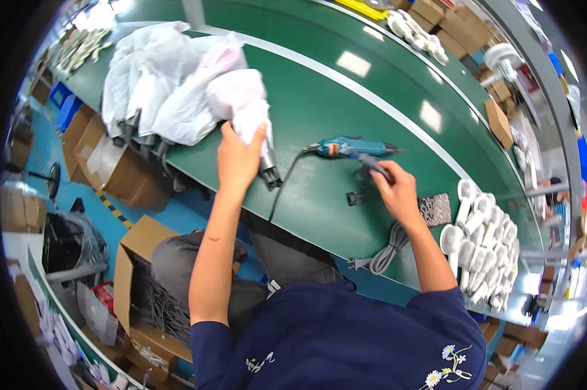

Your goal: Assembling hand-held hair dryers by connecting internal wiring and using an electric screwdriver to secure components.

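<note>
My left hand (239, 159) is closed round an appliance in a white plastic bag (241, 97). Its rounded head looks pinkish through the film, and a silver and black handle end (269, 170) sticks out below the hand. My right hand (399, 194) pinches a dark grey part (373, 164), blurred, over the green worktop. Just beyond that part lies a teal electric screwdriver (345, 147) with a black cable. A small black piece (354, 198) rests left of my right hand. Below my right wrist sits a bundled grey power cord (391, 250) with its plug.
More bagged appliances (154, 78) pile up at the worktop's left. Many white round-headed parts (485, 247) are heaped on the right, beside a speckled grey pad (434, 209). An open carton of dark cords (150, 292) stands by my left leg. A white line crosses the green worktop (306, 214).
</note>
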The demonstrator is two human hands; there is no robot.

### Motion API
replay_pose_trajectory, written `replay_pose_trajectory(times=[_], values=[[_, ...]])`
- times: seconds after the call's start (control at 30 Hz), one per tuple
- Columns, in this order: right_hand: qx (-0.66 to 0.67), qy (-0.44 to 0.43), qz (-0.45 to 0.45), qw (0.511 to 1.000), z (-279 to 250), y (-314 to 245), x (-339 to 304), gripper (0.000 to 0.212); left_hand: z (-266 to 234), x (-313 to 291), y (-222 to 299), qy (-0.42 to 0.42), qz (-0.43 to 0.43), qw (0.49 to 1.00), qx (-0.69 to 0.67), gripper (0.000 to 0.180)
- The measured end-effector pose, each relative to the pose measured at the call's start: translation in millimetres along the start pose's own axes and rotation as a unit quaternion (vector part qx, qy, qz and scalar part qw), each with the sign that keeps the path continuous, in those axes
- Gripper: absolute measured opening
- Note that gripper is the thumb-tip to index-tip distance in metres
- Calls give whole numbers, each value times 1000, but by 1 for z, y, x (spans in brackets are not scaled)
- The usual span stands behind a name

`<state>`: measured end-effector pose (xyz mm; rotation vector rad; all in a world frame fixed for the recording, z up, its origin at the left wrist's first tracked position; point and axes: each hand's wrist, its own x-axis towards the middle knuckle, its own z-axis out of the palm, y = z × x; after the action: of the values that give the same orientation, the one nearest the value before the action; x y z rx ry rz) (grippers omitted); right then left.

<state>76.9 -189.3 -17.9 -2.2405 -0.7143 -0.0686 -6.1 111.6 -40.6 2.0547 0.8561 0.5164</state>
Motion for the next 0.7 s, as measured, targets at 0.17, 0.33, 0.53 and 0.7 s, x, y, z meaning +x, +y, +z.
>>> replay_pose_trajectory(times=[0.17, 0.33, 0.53, 0.7], values=[[232, -125, -11, 965, -5, -63, -16, 8, -44, -69, 25, 45, 254, 966, -19, 71], [369, -316, -12, 874, 33, -100, -23, 20, -75, -126, 30, -329, 200, 880, -279, 58], [341, -333, 11, 879, 74, -130, -38, 28, -79, -142, -50, -69, -131, 691, -707, 34], [310, -309, 44, 898, 111, -148, -68, 22, -85, -151, -75, 73, -139, 508, -847, 31]])
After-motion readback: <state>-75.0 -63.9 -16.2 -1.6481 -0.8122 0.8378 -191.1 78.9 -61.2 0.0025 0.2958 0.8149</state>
